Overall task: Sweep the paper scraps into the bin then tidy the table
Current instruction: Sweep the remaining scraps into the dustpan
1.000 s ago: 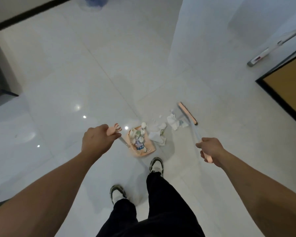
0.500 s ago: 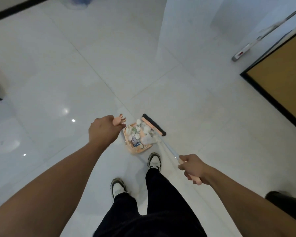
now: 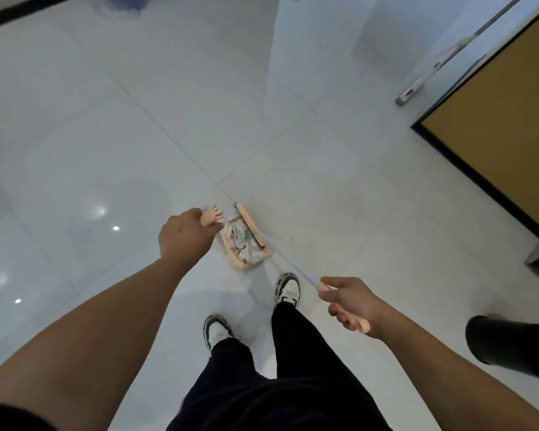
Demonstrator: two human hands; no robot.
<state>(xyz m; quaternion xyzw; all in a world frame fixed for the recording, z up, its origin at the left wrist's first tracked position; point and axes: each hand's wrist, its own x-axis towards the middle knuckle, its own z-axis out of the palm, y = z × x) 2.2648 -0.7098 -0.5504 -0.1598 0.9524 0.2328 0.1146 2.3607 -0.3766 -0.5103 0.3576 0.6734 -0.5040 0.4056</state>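
Observation:
A pink dustpan [image 3: 237,262] sits low over the white tiled floor ahead of my feet, filled with crumpled paper scraps [image 3: 241,241]. My left hand [image 3: 185,236] grips the top of the dustpan's pink handle [image 3: 214,213]. My right hand [image 3: 350,303] grips the pink end of the broom handle [image 3: 288,261]. The broom's pink head [image 3: 250,223] lies across the dustpan's far right side, against the scraps. A black bin [image 3: 514,346] stands at the lower right, beside my right arm.
A yellow-brown panel with a black frame [image 3: 507,119] fills the right side. A long white tool [image 3: 442,57] leans against the white wall at the upper right. A blue object [image 3: 119,3] lies at the top edge. My two shoes [image 3: 252,309] stand behind the dustpan.
The broom head swept the loose scraps from the floor into the dustpan and now rests on it. The view turned right, bringing the black bin into sight.

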